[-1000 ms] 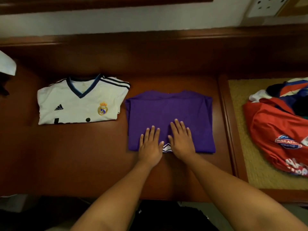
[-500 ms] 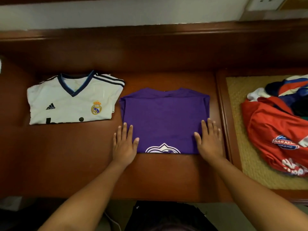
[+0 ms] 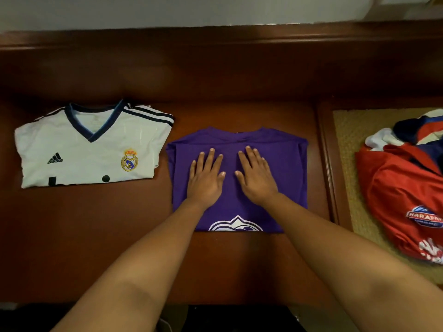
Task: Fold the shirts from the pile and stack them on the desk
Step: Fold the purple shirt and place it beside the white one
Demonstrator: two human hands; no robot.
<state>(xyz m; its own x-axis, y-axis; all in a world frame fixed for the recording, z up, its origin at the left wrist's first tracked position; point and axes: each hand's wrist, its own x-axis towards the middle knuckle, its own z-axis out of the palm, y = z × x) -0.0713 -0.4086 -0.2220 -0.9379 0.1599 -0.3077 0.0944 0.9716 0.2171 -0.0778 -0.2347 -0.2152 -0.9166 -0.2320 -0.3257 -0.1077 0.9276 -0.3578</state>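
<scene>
The purple shirt (image 3: 239, 180) is lying folded on the desk (image 3: 96, 236), just right of the white jersey (image 3: 91, 149); the left hand (image 3: 206, 178) and right hand (image 3: 256, 178), at the purple shirt's outer edges half a second ago, are now pressing flat on its middle, fingers straight, gripping nothing; smoothing is probably finishing, with stacking next; the pile (image 3: 405, 195) is waiting well right of the purple shirt.

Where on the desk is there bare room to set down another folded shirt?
Bare wood lies behind the purple shirt, toward the desk's back ledge, and in front of the white jersey. It is crowded on the right, where the shirt pile covers the mat.
</scene>
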